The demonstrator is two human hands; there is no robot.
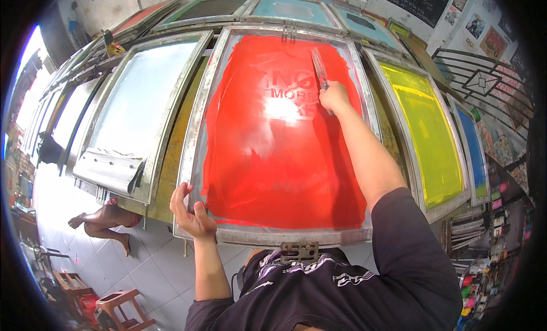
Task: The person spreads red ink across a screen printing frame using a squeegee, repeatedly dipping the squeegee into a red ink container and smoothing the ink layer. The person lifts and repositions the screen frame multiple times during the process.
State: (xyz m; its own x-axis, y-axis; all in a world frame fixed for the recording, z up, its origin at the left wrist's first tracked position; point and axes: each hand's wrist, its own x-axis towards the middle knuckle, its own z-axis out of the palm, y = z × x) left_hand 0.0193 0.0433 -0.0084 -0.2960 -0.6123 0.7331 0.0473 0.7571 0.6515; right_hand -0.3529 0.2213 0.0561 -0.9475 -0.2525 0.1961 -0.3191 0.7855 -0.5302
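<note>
**Hands at work on a red-inked printing screen**

Our right hand point(334, 95) reaches far up the screen, toward one o'clock from the middle of the view, with its fingers clenched around a flat-bladed scraper point(319, 69). That blade points up and away toward twelve o'clock and rests on the mesh, just beside some pale lettering that shows through the ink. Our left hand point(191, 214) sits down at seven o'clock, gripping the lower left corner of the screen frame point(196, 129), thumb on top and fingers curled over the metal edge.

We are looking down at a tall metal-framed screen that fills the centre. Its mesh is coated in bright red ink point(285, 171), uneven at the edges, with a shiny glare patch near the middle. A metal hinge clamp point(298, 251) sits at the bottom edge, at six o'clock, just above our dark shirt.

At nine o'clock lies a white screen point(137, 100) with a grey squeegee point(108, 170) resting at its lower end. At three o'clock lies a yellow screen point(424, 131), and past it a blue one point(472, 143). More screens fan out along the top. At eight o'clock, another person's bare legs point(102, 223) rest on the pale tiled floor point(154, 268), near a red wooden stool point(117, 305).
</note>
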